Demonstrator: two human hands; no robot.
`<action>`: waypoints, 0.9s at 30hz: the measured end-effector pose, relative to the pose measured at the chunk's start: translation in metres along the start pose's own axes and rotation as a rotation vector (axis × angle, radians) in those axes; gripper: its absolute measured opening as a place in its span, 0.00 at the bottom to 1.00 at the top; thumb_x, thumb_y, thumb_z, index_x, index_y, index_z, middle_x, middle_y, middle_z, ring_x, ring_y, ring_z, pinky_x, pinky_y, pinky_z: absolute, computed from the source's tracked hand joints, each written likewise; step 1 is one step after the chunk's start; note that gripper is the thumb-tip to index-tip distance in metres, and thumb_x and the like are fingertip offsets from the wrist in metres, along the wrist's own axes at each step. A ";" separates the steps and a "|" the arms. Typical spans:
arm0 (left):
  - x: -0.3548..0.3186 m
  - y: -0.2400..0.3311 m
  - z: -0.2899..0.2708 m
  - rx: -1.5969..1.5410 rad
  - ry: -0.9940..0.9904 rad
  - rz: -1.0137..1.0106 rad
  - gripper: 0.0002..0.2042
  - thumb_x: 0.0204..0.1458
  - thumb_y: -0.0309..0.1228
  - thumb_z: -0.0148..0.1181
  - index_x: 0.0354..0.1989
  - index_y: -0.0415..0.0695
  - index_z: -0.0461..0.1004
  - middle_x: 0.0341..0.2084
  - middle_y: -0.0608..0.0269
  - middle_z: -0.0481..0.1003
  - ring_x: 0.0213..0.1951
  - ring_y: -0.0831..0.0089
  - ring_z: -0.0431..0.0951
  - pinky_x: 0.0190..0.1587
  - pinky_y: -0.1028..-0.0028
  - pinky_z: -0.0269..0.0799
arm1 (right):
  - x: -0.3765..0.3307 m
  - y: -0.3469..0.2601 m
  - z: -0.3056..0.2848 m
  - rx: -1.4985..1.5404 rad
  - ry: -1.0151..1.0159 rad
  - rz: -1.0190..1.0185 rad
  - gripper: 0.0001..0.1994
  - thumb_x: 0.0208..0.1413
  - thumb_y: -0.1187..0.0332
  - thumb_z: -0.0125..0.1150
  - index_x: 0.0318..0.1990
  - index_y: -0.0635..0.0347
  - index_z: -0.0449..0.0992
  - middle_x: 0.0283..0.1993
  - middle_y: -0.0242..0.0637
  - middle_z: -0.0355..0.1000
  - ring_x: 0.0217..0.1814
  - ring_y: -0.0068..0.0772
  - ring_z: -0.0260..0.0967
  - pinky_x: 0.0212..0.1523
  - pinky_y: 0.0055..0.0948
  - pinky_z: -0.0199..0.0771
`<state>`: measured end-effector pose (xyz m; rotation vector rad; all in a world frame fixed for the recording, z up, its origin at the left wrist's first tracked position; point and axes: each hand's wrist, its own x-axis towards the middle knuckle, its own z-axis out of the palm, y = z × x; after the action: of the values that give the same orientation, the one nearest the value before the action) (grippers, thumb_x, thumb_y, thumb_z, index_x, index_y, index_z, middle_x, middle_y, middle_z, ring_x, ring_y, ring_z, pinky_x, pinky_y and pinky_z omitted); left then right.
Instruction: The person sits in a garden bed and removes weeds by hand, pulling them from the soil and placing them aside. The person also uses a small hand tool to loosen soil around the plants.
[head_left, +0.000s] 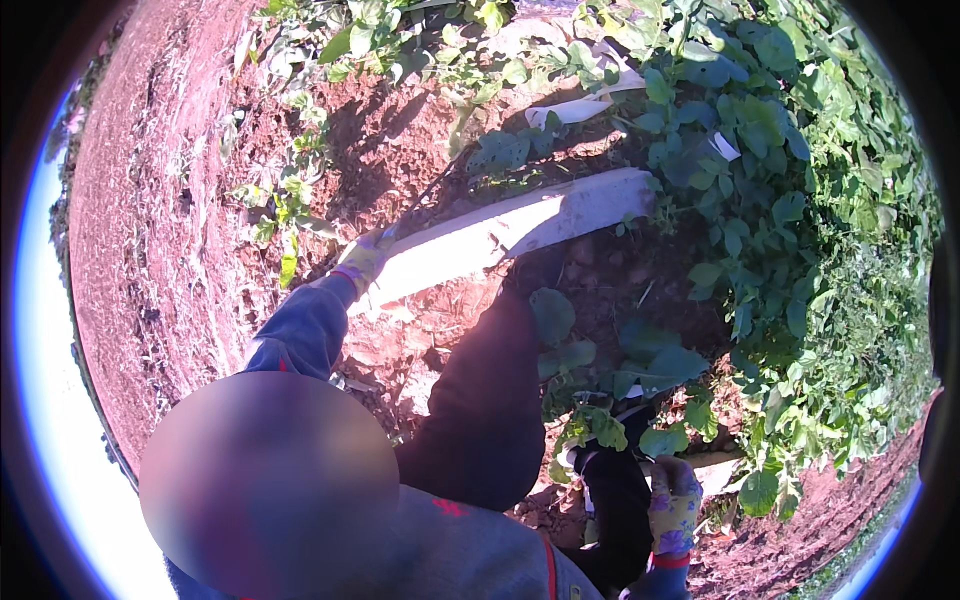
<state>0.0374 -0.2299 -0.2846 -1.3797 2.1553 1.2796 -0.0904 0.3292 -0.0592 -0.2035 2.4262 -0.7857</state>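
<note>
My left hand (366,258), in a yellow and purple patterned glove, is at the left end of a long pale strip (570,212) that lies slantwise over the soil. Its fingers look curled, and a thin dark stick-like line (435,183) runs away from them up to the right. Whether the hand grips that or the strip's end is unclear. Low on the right, my right hand (674,505), in a matching floral glove, has its fingers bent inward beside a dark-clad leg (612,495). What it holds, if anything, is hidden. Broad green leaves (665,368) hang close to it.
Dense leafy plants (770,200) fill the right side. Reddish soil (170,220) stretches to the left, with small plants (290,205) at its edge. A torn white strip (575,108) lies farther ahead. A dark trouser leg (480,400) stands between the hands.
</note>
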 end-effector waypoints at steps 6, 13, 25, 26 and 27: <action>-0.043 0.004 0.006 0.110 0.172 0.108 0.18 0.62 0.36 0.51 0.53 0.35 0.68 0.43 0.54 0.76 0.44 0.70 0.74 0.46 0.71 0.68 | -0.001 0.001 -0.002 -0.023 -0.014 0.009 0.07 0.57 0.69 0.58 0.40 0.61 0.75 0.36 0.42 0.75 0.37 0.40 0.73 0.38 0.35 0.72; -0.059 0.110 0.034 0.313 0.204 0.409 0.17 0.58 0.37 0.53 0.54 0.46 0.70 0.36 0.49 0.77 0.39 0.52 0.79 0.40 0.59 0.73 | 0.004 -0.012 -0.004 -0.063 0.003 -0.056 0.07 0.56 0.70 0.58 0.39 0.62 0.74 0.34 0.43 0.75 0.34 0.41 0.73 0.37 0.35 0.72; -0.006 0.193 0.092 0.309 0.185 0.536 0.18 0.57 0.39 0.56 0.55 0.52 0.71 0.39 0.51 0.78 0.41 0.51 0.78 0.43 0.60 0.73 | 0.006 -0.020 -0.001 -0.056 -0.008 -0.011 0.06 0.56 0.71 0.59 0.39 0.62 0.74 0.34 0.44 0.75 0.35 0.42 0.74 0.37 0.35 0.72; -0.002 0.195 0.093 0.333 0.160 0.550 0.19 0.57 0.40 0.56 0.56 0.52 0.71 0.39 0.52 0.78 0.41 0.52 0.79 0.43 0.60 0.73 | 0.006 -0.022 -0.001 -0.052 -0.016 0.009 0.06 0.56 0.71 0.59 0.39 0.62 0.74 0.34 0.44 0.75 0.35 0.42 0.74 0.37 0.35 0.72; 0.007 0.189 0.100 0.352 0.156 0.560 0.19 0.57 0.40 0.56 0.56 0.52 0.71 0.40 0.51 0.78 0.42 0.52 0.78 0.44 0.60 0.72 | 0.006 -0.024 -0.001 -0.048 -0.024 0.031 0.06 0.56 0.71 0.59 0.39 0.62 0.74 0.34 0.43 0.75 0.35 0.42 0.74 0.37 0.35 0.72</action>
<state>-0.1460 -0.1256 -0.2461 -0.7836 2.8310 0.8932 -0.0970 0.3081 -0.0472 -0.1924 2.4215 -0.7082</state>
